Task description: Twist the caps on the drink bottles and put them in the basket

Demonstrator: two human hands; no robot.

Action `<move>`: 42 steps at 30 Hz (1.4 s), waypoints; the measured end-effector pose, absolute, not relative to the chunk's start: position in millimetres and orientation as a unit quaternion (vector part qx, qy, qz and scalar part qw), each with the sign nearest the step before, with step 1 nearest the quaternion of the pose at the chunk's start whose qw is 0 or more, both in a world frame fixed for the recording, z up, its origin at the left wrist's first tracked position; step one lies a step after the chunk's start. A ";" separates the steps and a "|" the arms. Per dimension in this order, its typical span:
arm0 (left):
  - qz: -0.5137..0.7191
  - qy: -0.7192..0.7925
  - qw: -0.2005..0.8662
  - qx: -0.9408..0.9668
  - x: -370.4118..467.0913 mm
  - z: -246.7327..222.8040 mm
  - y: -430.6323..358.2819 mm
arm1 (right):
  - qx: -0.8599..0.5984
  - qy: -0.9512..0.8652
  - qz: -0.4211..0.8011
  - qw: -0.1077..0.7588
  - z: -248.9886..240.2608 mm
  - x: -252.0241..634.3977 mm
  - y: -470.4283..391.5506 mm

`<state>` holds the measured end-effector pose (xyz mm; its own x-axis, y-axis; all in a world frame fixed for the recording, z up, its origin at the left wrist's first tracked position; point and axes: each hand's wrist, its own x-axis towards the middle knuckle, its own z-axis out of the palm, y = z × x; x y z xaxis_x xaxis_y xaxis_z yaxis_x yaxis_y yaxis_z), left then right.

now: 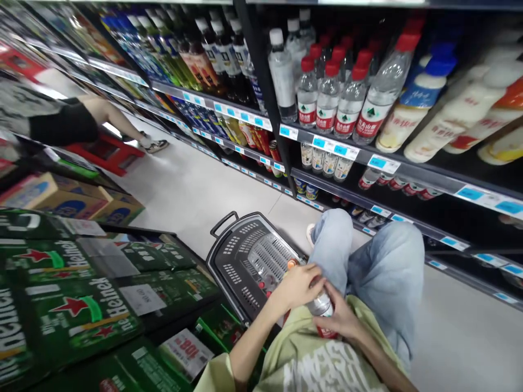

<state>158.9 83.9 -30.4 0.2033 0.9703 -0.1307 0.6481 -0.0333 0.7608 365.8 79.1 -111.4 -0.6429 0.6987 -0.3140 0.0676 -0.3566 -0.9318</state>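
Note:
A transparent water bottle (321,306) with a red label is held in front of my green shirt. My left hand (300,286) is closed over its top, so the cap is hidden beneath the fingers. Lower down, my right hand (341,314) wraps around the bottle's body near the label. Beside my left leg is a dark grey shopping basket (235,275) with a slotted floor. A bottle with an orange cap (292,263) and other bottles with red caps lie in the basket, partly covered by my left forearm.
Shelves of drinks (351,109) line the right side, with red-capped water bottles and milky drinks. Stacked green beer cartons (93,310) stand close on my left, and brown cartons (69,196) beyond them. Further up the aisle, a person sits on a red stool (108,155).

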 end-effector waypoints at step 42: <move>0.289 0.762 0.255 0.521 81.1 23.8 67.7 | -0.341 -0.529 0.684 0.369 -128.2 324.3 76.5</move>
